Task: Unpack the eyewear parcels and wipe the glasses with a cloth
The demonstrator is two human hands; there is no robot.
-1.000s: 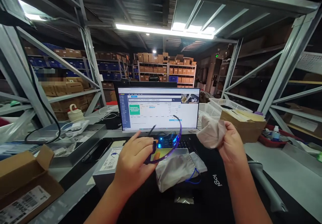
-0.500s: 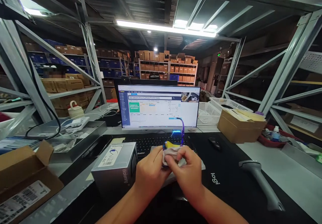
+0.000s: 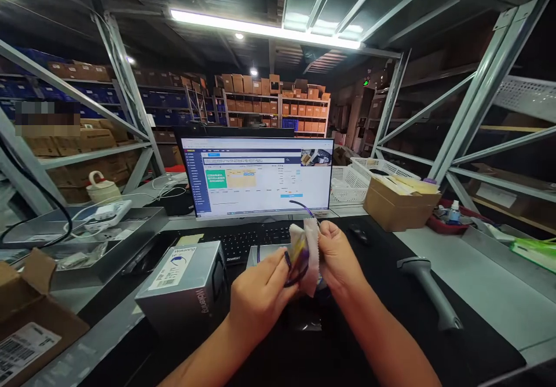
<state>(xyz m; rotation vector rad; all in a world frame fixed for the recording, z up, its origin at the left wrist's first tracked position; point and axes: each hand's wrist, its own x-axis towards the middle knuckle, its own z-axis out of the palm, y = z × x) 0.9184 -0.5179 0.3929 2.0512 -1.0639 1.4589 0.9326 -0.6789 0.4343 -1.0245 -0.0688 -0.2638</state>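
Before the monitor, my left hand (image 3: 260, 285) is closed on the left side of what looks like a pair of glasses (image 3: 299, 256), with a shiny yellow-purple lens area. A thin, curved dark-blue arm rises from it. My right hand (image 3: 339, 255) grips a pale wiping cloth (image 3: 311, 256) with a zigzag edge, draped over the glasses' right part; its fingertips are partly hidden. Left of my hands stands a grey Wokening box (image 3: 182, 285) with a white label. Behind the hands is a black keyboard (image 3: 247, 242).
A monitor (image 3: 260, 184) stands behind the keyboard. On the black mat lie a grey barcode scanner (image 3: 430, 291) and a mouse (image 3: 358, 233). A cardboard box (image 3: 399, 207) stands at back right. An opened carton (image 3: 30, 306) and a metal tray (image 3: 130, 248) are at left.
My hands have drawn apart, the right one moving right and up with the cloth, now spread upright. The glasses have turned, and their curved arm leans left. The view has shifted rightward.
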